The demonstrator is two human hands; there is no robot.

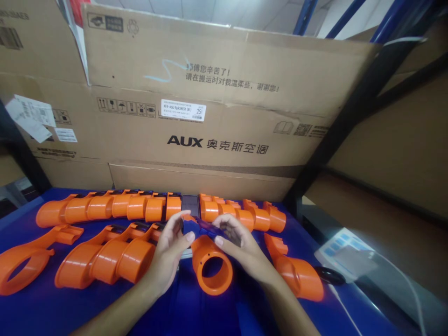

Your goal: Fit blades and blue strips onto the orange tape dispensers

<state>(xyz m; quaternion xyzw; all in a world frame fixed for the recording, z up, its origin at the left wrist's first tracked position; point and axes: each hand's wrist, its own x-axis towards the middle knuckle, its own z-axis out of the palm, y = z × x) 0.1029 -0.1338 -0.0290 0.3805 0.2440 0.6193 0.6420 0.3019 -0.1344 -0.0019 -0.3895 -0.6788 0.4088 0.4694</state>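
At the middle of the table, an orange plastic cylinder part [214, 273] hangs between my hands with its round opening toward me. A dark blue plastic piece [209, 227] lies across its upper end. My left hand [171, 249] is closed, thumb and fingers pinching the orange part's upper end where the blue piece meets it. From the other side, the thumb and curled fingers of my right hand [236, 240] grip the blue piece. Fingers partly hide where the two pieces join. Behind my hands stands a dark flat rectangular object [190, 205].
Similar orange parts stand in a back row [121, 205] and a nearer left group [105, 261]. One orange part [304, 277] stands right, beside a black oval object [331, 275] and a white-blue box [345, 254] with a cable. Cardboard cartons [217, 126] wall off the back.
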